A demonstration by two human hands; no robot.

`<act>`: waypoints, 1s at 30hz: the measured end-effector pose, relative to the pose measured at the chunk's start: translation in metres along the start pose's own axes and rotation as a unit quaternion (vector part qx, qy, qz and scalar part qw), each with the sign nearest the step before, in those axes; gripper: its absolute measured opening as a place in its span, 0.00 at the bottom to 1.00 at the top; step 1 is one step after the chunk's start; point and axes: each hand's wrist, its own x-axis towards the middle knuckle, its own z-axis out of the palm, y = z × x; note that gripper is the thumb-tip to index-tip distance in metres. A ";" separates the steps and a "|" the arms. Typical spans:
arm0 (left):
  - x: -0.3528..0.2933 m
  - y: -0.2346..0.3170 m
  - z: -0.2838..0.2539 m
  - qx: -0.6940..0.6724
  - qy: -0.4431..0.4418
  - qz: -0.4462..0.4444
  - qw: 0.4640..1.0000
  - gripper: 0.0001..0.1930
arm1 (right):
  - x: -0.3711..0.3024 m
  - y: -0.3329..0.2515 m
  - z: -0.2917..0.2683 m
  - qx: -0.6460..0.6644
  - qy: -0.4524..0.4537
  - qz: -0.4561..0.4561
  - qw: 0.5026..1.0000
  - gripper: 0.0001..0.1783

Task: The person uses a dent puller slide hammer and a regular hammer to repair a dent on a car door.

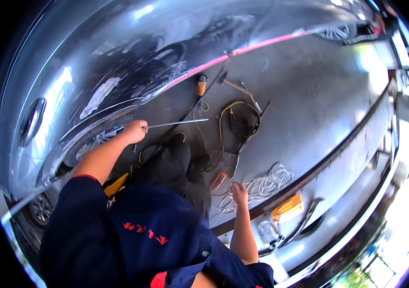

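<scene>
We are crouching beside a shiny dark car body (118, 62), looking down at the concrete floor (310, 96).

Our left hand (135, 130) is clenching around the near end of a thin metal rod (178, 123). The rod is running out level to the right of the fist, over the floor, just beside the lower edge of the car panel. The fist is sitting right at the panel's bottom edge; we cannot tell if it is touching the panel.

Our right hand (238, 193) is hanging low over the floor, fingers loosely spread and holding nothing. It is sitting just beside a coil of white cable (266, 182) and near a small orange-handled tool (219, 181).

A pink strip (243, 49) is running along the car's lower edge. On the floor beyond the rod: an orange-capped bottle (201, 85), a long dark bar (199, 103), a yellow-green hose loop (231, 113) around a dark tool (239, 126). Our dark trouser knees (171, 163) are sitting between the two hands.

To the right, a long metal rail (338, 153) is crossing the view, with a yellow box (287, 207) lying just past it.
</scene>
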 end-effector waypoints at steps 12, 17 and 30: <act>0.012 -0.067 0.053 -0.142 0.085 -0.083 0.983 0.06 | 0.105 -0.152 0.359 -0.092 -0.400 0.025 0.912 0.18; 0.031 -0.123 0.060 -0.166 0.147 -0.069 0.973 0.07 | 0.141 -0.137 0.445 -0.050 -0.359 0.014 0.932 0.17; 0.011 -0.212 0.072 -0.483 0.080 -0.216 0.845 0.17 | 0.164 -0.136 0.503 -0.097 -0.343 -0.014 0.934 0.17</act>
